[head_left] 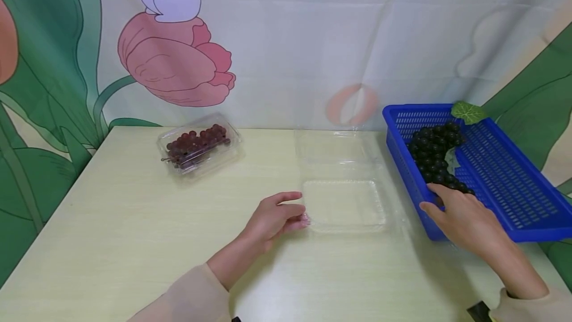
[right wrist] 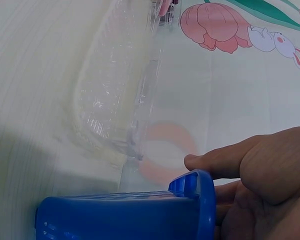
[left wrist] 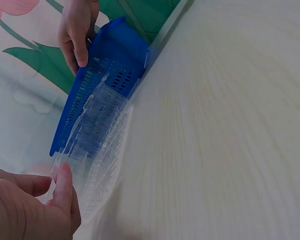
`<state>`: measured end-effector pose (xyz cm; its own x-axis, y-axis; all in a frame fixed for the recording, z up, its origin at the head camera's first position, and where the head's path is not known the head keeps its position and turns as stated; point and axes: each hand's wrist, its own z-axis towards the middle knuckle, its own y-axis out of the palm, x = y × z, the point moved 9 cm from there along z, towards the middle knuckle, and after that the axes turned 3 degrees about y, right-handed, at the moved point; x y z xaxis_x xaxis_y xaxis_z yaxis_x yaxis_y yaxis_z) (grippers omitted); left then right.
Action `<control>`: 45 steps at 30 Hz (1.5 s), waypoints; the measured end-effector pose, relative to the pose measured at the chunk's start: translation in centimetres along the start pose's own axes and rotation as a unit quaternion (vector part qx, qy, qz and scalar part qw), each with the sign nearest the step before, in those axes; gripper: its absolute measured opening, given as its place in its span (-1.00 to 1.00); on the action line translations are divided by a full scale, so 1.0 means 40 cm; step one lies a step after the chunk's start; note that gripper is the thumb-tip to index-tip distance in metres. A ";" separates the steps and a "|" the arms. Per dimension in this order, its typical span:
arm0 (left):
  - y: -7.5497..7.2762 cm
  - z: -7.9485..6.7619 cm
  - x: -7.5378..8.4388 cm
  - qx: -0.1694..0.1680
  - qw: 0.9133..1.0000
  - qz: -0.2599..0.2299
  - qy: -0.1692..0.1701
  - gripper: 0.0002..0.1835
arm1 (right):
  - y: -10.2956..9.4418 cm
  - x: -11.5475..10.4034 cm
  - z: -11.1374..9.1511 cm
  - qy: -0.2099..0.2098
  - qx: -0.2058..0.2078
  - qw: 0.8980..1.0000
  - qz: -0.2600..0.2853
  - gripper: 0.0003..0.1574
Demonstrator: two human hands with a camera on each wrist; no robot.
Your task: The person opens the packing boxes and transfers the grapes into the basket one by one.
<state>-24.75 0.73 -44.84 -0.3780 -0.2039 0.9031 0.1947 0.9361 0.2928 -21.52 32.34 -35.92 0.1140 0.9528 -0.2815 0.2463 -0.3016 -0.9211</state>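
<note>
At the left edge of a clear plastic clamshell box (head_left: pixel 344 205), my left hand (head_left: pixel 277 217) pinches the rim between thumb and fingers. The box lies with its lid (head_left: pixel 335 147) folded back. My right hand (head_left: pixel 464 217) grips the left rim of a blue plastic basket (head_left: pixel 514 178), thumb outside and fingers reaching inside; the fingertips are partly hidden. Dark grapes (head_left: pixel 433 153) lie along the basket's left side, just beyond those fingers. From the left wrist, the right hand (left wrist: pixel 77 37) shows at the basket's upper edge.
A second clear box (head_left: pixel 198 144) holding red grapes stands at the back left of the pale table (head_left: pixel 134 242). A green leaf (head_left: pixel 468 112) hangs over the basket's far rim. Behind the table rises a printed curtain (head_left: pixel 286 63) with flowers.
</note>
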 end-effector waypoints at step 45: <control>0.084 0.047 -0.010 -0.014 1.000 -0.001 -0.007 -0.48 | -0.001 -0.009 -0.003 -0.011 0.006 1.000 0.010 -0.19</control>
<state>-25.65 4.49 -44.79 -0.3903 -0.2023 0.8982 0.2189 0.9272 0.3040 -21.46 32.00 -35.77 0.0978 0.9468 -0.3065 0.2324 -0.3212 -0.9181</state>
